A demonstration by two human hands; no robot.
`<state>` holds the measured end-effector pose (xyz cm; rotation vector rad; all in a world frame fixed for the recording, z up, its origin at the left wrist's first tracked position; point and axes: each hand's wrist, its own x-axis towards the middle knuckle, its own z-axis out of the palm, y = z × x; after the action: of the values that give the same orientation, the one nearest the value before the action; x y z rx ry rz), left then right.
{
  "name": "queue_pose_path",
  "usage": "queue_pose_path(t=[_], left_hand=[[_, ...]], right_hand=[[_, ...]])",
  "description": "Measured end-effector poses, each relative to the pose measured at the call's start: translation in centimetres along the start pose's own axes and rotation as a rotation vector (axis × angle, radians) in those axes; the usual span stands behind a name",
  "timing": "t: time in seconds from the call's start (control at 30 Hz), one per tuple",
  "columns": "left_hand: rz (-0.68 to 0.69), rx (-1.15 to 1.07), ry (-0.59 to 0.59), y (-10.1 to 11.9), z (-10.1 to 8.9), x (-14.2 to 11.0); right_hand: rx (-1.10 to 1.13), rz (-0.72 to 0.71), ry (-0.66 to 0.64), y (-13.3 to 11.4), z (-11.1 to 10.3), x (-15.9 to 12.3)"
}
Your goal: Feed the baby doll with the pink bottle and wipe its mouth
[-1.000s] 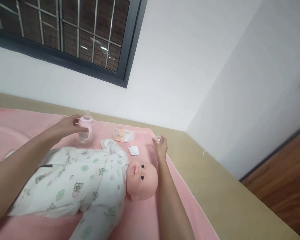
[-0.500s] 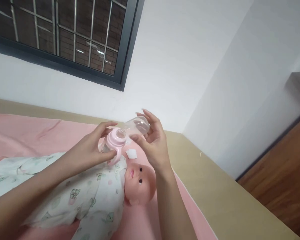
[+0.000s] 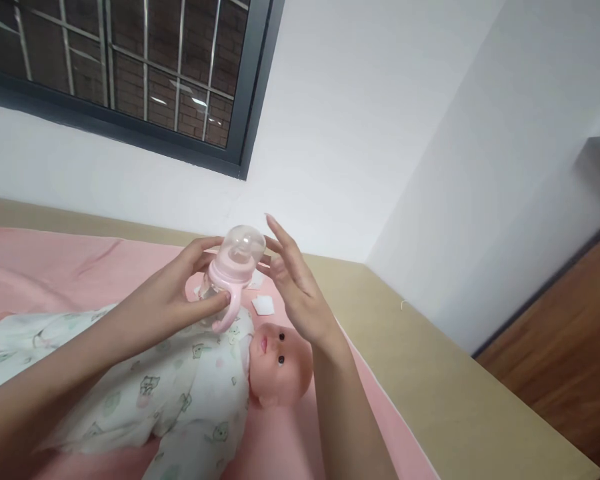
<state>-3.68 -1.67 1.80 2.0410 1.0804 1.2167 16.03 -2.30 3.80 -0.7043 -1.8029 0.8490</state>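
My left hand point(image 3: 180, 287) is closed round a baby bottle point(image 3: 233, 272) with a pink collar and pink handles, its thumb lying by one handle. The bottle is tilted above the doll's chest. A clear dome cap point(image 3: 244, 244) covers the bottle's teat. Just right of the cap is my right hand point(image 3: 300, 290), open with fingers stretched out; some fingertips are hidden behind the bottle, so I cannot tell whether they touch it. Below both hands a baby doll point(image 3: 286, 373) lies on its back in a white printed outfit point(image 3: 180, 400).
A pink sheet point(image 3: 290, 440) lies under the doll on a pale wooden surface point(image 3: 395, 353). Two small white pieces point(image 3: 264, 305) lie beyond the doll's head. White walls and a barred window point(image 3: 180, 80) stand behind. A brown wooden panel point(image 3: 570, 373) is at the right.
The clear cap has moved left from my right hand onto the bottle's top. My right hand's fingers have opened from round the cap. My left hand still holds the bottle.
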Motion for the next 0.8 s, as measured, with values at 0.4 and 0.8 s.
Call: queue_pose_path(t=[0.4, 0.8], left_hand=[[-0.003, -0.018, -0.043, -0.5, -0.5, 0.2], [0.116, 0.088, 0.024, 1.1, -2.7, -1.7]], right_hand=[[-0.005, 0.206, -0.098, 1.1, 1.5, 0.4], [-0.182, 0.225, 0.197, 2.5, -3.4, 0.9]])
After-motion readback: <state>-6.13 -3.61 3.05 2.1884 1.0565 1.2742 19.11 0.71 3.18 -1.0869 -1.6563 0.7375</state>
